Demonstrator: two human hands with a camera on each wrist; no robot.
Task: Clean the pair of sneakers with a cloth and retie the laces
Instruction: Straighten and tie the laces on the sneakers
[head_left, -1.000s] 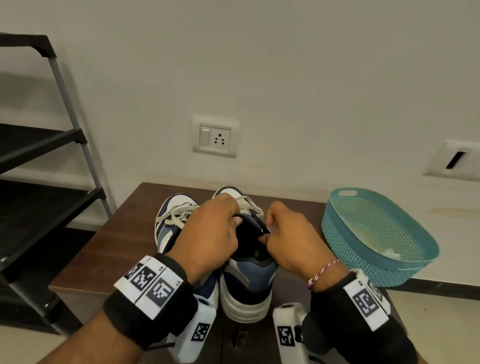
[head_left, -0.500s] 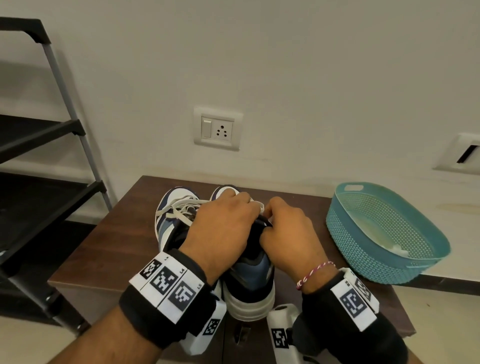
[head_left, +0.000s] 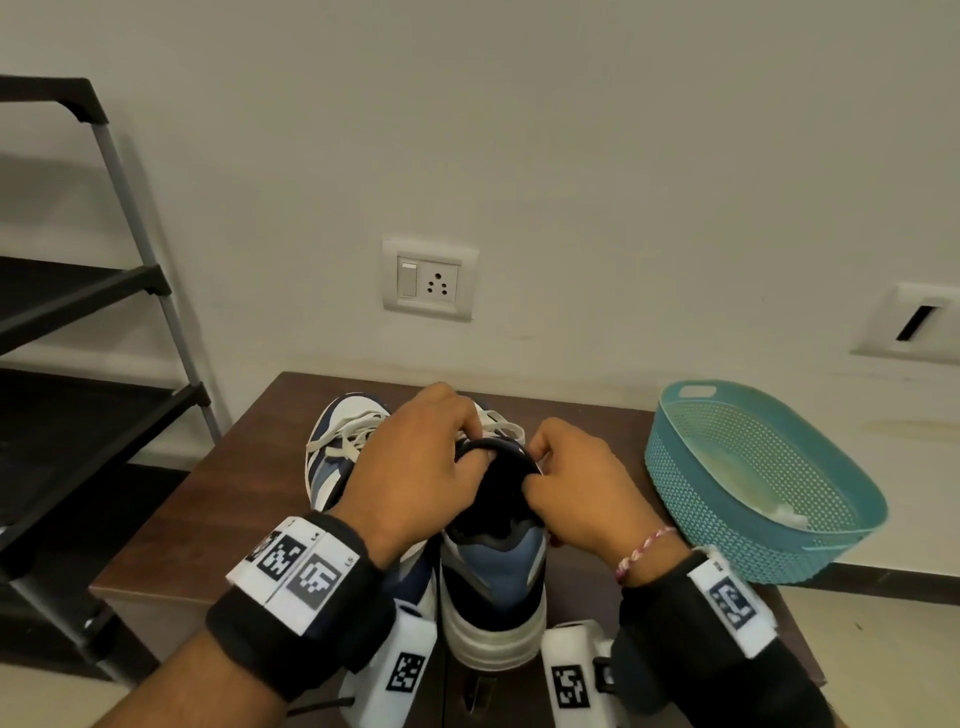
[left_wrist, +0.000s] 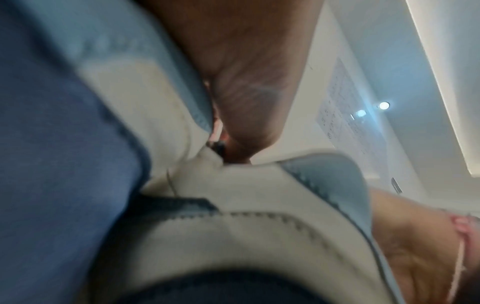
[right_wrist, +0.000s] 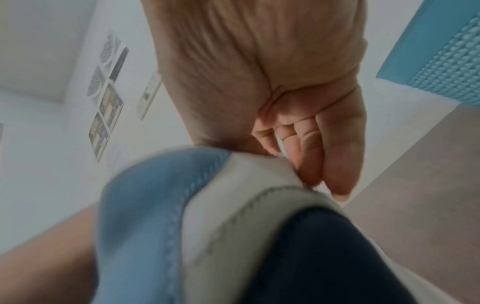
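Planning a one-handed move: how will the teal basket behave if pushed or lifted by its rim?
The teal basket is probably light: thin perforated walls, almost nothing inside. It likely slides across the wooden table rather than tipping, given its wide, low shape. The mesh rim may flex under a one-sided hold.

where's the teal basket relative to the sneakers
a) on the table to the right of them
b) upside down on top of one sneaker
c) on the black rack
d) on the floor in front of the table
a: the teal basket stands upright on the table, to the right of the sneakers that both hands work on.
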